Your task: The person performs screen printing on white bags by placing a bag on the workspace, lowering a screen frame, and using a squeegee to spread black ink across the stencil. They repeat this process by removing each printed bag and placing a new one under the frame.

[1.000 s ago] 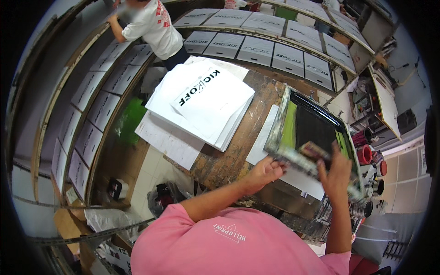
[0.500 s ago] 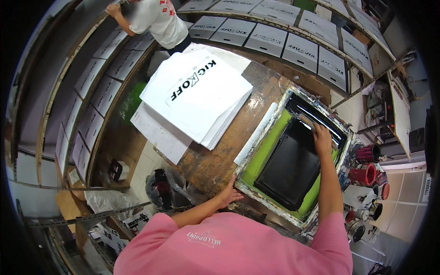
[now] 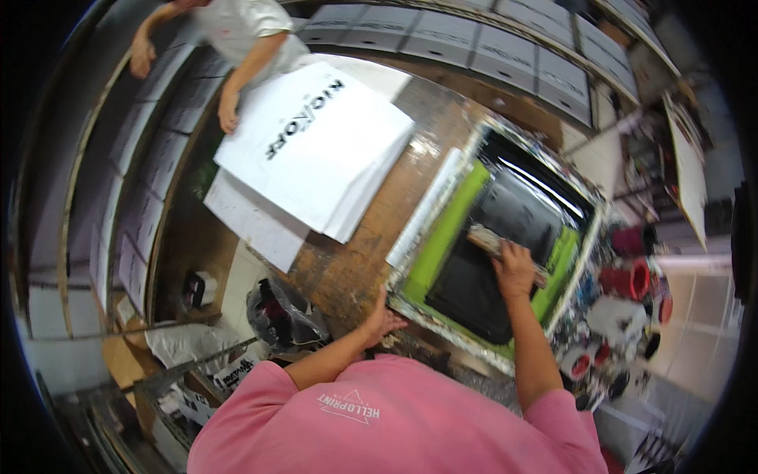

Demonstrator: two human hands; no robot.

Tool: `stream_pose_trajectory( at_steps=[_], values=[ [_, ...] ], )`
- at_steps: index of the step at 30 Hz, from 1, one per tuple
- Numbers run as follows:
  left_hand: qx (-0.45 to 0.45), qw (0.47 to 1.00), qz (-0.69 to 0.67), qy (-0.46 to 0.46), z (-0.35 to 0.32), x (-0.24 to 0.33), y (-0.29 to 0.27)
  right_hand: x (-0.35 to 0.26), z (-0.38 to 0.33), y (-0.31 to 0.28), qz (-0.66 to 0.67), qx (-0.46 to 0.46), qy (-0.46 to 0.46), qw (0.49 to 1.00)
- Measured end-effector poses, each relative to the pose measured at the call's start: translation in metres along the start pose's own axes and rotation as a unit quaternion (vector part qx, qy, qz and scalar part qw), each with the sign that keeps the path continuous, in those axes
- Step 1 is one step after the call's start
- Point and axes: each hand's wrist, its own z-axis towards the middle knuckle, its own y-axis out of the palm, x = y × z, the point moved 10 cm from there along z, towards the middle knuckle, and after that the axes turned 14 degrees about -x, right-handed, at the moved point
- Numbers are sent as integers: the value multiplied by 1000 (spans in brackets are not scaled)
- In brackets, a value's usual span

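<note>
As I look over the shoulder of the person in the pink shirt [image 3: 379,423], the right hand [image 3: 515,270] is closed around a squeegee [image 3: 484,238], its fingers wrapped over the bar. That squeegee lies slantwise across the middle of a printing screen, on the black ink [image 3: 466,294], with a glossy dark stretch beyond it and bright green mesh [image 3: 444,233] along the left side. The screen's frame [image 3: 450,337], crusted with old paint, sits at the right end of a stained wooden table [image 3: 359,268]. Down at its near left corner is the left hand [image 3: 380,322], gripping nothing that I can see, thumb and fingers spread apart; I can't tell how firmly it bears on the corner. A white strip of paper [image 3: 418,213] lies just beside the frame's left edge. Farther left on the table rests a thick stack of white sheets [image 3: 316,146], the top one printed in black. At its far left, a co-worker in a white shirt [image 3: 246,31] has one hand [image 3: 229,112] hanging near the stack, while paint cans [image 3: 628,278] crowd the right side
</note>
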Motion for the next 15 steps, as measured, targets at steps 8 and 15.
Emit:
stream_pose_trajectory(
  at_steps=[8, 15],
  values=[
    [-43, 999, 24, 11, -18, 12, 27, -107, -135, 11, 23, -100, 28, 994],
    [-23, 999, 43, 24, -11, 17, 22, -108, -137, -6, 32, -146, 67, 986]
  ],
)
